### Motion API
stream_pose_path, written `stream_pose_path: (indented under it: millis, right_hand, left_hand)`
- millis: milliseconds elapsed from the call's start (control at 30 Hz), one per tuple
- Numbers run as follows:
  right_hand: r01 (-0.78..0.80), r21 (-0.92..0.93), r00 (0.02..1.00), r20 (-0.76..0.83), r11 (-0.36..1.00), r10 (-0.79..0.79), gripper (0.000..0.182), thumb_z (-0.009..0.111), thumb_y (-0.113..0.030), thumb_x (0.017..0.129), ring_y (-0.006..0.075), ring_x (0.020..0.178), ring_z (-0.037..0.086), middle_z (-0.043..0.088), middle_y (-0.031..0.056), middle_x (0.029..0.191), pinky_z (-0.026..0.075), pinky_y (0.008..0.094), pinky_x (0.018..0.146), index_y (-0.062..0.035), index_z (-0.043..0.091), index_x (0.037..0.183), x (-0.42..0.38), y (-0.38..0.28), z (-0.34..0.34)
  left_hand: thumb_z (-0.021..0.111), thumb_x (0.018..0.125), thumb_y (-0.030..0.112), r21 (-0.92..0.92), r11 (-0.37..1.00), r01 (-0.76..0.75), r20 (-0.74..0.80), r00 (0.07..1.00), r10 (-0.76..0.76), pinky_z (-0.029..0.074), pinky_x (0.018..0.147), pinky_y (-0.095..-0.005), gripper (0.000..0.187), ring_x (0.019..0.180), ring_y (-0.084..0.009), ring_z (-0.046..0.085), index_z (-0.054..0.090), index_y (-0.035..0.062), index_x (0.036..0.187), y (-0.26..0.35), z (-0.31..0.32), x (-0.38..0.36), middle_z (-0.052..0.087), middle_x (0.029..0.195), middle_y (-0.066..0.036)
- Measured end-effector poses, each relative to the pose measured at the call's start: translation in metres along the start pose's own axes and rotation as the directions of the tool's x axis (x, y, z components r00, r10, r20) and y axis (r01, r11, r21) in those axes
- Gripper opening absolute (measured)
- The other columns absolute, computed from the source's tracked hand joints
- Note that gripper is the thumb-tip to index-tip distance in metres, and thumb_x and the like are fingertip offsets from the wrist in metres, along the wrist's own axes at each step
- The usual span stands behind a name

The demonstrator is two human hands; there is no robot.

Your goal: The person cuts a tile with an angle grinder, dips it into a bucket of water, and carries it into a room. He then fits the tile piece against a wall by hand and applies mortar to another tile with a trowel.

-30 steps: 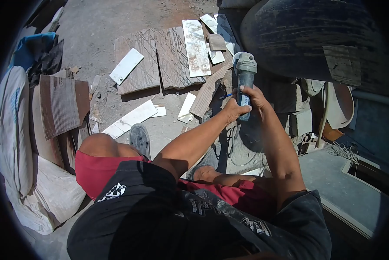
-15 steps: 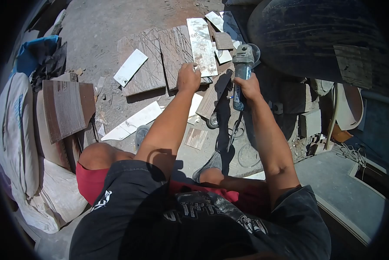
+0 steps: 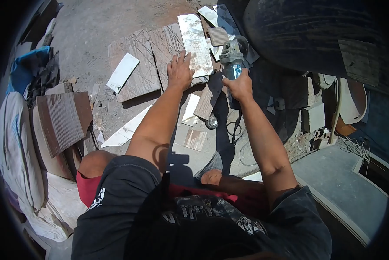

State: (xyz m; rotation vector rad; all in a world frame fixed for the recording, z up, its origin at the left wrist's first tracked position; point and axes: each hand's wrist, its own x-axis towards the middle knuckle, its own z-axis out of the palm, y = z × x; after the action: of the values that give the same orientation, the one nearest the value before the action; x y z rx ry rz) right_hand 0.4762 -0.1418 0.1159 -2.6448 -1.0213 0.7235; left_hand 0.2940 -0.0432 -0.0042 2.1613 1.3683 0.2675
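My right hand (image 3: 239, 86) is wrapped round the body of an angle grinder (image 3: 232, 58). The grinder's head points away from me, with its round disc or guard at the far right side. My left hand (image 3: 180, 70) has its fingers spread at the left edge of a long white tile (image 3: 195, 43). That tile lies over a scratched brown stone slab (image 3: 165, 47), and a second scratched slab (image 3: 131, 69) sits beside it. A small white tile piece (image 3: 123, 73) rests on the second slab. Right of the long tile is a small ribbed tile piece (image 3: 218, 36).
White tile offcuts (image 3: 129, 128) and a striped square piece (image 3: 195, 140) lie on the ground near my feet. Brown ribbed tiles (image 3: 64, 119) lean by white sacks (image 3: 19, 147) at left. A large dark rounded object (image 3: 298, 39) stands at upper right, above rubble blocks (image 3: 312, 117).
My left hand has opened its fingers and come to the long white tile's edge. The grinder in my right hand has moved slightly left. The whole view has shifted a little.
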Motion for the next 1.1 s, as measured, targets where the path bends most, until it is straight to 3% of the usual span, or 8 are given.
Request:
stream_pose_path:
  millis: [100, 333, 400, 467, 500, 600, 833, 1100]
  right_hand:
    - [0.014, 0.018, 1.000, 0.009, 1.000, -0.014, 0.074, 0.079, -0.031, 0.066, 0.0435, 0.104, 0.064, 0.064, 0.0307, 0.111, 0.051, 0.0462, 0.091, 0.0062, 0.044, 0.120, 0.002, -0.024, 0.009]
    - [-0.012, 0.065, 1.000, 0.022, 0.998, 0.011, 0.073, 0.080, -0.028, 0.069, 0.0381, 0.104, 0.065, 0.064, 0.0240, 0.112, 0.053, 0.0440, 0.090, 0.0040, 0.044, 0.123, 0.008, -0.065, 0.054]
    - [0.033, 0.150, 0.999, -0.032, 0.988, -0.028, 0.069, 0.080, -0.027, 0.068, 0.0409, 0.101, 0.065, 0.065, 0.0271, 0.108, 0.053, 0.0463, 0.088, 0.0030, 0.044, 0.120, 0.009, -0.068, 0.072]
    - [0.027, 0.146, 0.999, -0.028, 0.989, -0.023, 0.066, 0.080, -0.026, 0.070, 0.0400, 0.099, 0.066, 0.064, 0.0245, 0.106, 0.054, 0.0456, 0.088, 0.0027, 0.045, 0.118, 0.007, -0.075, 0.077]
    - [0.030, 0.139, 0.999, -0.030, 0.990, -0.026, 0.065, 0.080, -0.026, 0.070, 0.0396, 0.099, 0.066, 0.064, 0.0240, 0.106, 0.054, 0.0454, 0.087, 0.0021, 0.045, 0.117, 0.009, -0.077, 0.081]
    - [0.071, 0.129, 0.996, -0.062, 0.989, -0.063, 0.062, 0.080, -0.025, 0.070, 0.0384, 0.100, 0.066, 0.063, 0.0230, 0.107, 0.055, 0.0448, 0.086, -0.0001, 0.046, 0.116, 0.014, -0.078, 0.096]
    - [0.063, 0.191, 0.996, -0.067, 0.980, -0.051, 0.056, 0.073, -0.017, 0.071, 0.0380, 0.098, 0.066, 0.063, 0.0234, 0.105, 0.055, 0.0428, 0.086, 0.0020, 0.046, 0.116, 0.024, -0.080, 0.106]
    - [0.043, 0.196, 0.998, -0.052, 0.980, -0.034, 0.054, 0.071, -0.016, 0.072, 0.0368, 0.098, 0.067, 0.063, 0.0239, 0.105, 0.055, 0.0417, 0.085, 0.0032, 0.047, 0.116, 0.029, -0.080, 0.103]
  left_hand:
    - [0.065, 0.087, 0.035, 0.111, 0.991, -0.079, 0.118, 0.991, 0.065, 0.023, 0.111, -0.0532, 0.075, 0.144, -0.0385, 0.023, 0.032, 0.0152, 0.151, -0.007, -0.008, 0.007, 0.025, 0.159, -0.006]
    - [0.058, 0.090, 0.047, 0.232, 0.943, -0.240, 0.193, 0.961, 0.197, 0.023, 0.109, -0.0563, 0.073, 0.145, -0.0391, 0.022, 0.034, 0.0143, 0.150, -0.018, -0.018, 0.015, 0.024, 0.161, -0.005]
    - [0.060, 0.089, 0.041, 0.235, 0.943, -0.236, 0.186, 0.963, 0.194, 0.022, 0.109, -0.0571, 0.068, 0.144, -0.0376, 0.024, 0.039, 0.0105, 0.146, -0.028, -0.010, 0.017, 0.028, 0.159, -0.007]
    - [0.061, 0.088, 0.036, 0.265, 0.940, -0.214, 0.184, 0.968, 0.169, 0.022, 0.109, -0.0559, 0.063, 0.144, -0.0360, 0.025, 0.043, 0.0081, 0.142, -0.034, -0.004, 0.022, 0.030, 0.158, -0.005]
    - [0.061, 0.087, 0.032, 0.213, 0.953, -0.214, 0.161, 0.970, 0.181, 0.022, 0.109, -0.0557, 0.058, 0.144, -0.0357, 0.025, 0.047, 0.0042, 0.135, -0.034, -0.005, 0.022, 0.033, 0.156, -0.010]
    - [0.062, 0.086, 0.032, 0.248, 0.943, -0.222, 0.175, 0.968, 0.182, 0.022, 0.108, -0.0556, 0.057, 0.143, -0.0356, 0.025, 0.047, 0.0037, 0.134, -0.038, -0.002, 0.024, 0.035, 0.153, -0.015]
    - [0.070, 0.079, 0.040, 0.241, 0.935, -0.260, 0.215, 0.954, 0.210, 0.023, 0.107, -0.0591, 0.072, 0.141, -0.0387, 0.027, 0.043, 0.0122, 0.140, -0.036, -0.013, 0.025, 0.033, 0.154, -0.017]
    - [0.075, 0.073, 0.036, 0.224, 0.932, -0.286, 0.207, 0.948, 0.241, 0.027, 0.105, -0.0598, 0.078, 0.139, -0.0398, 0.030, 0.043, 0.0115, 0.140, -0.044, -0.011, 0.030, 0.032, 0.155, -0.015]
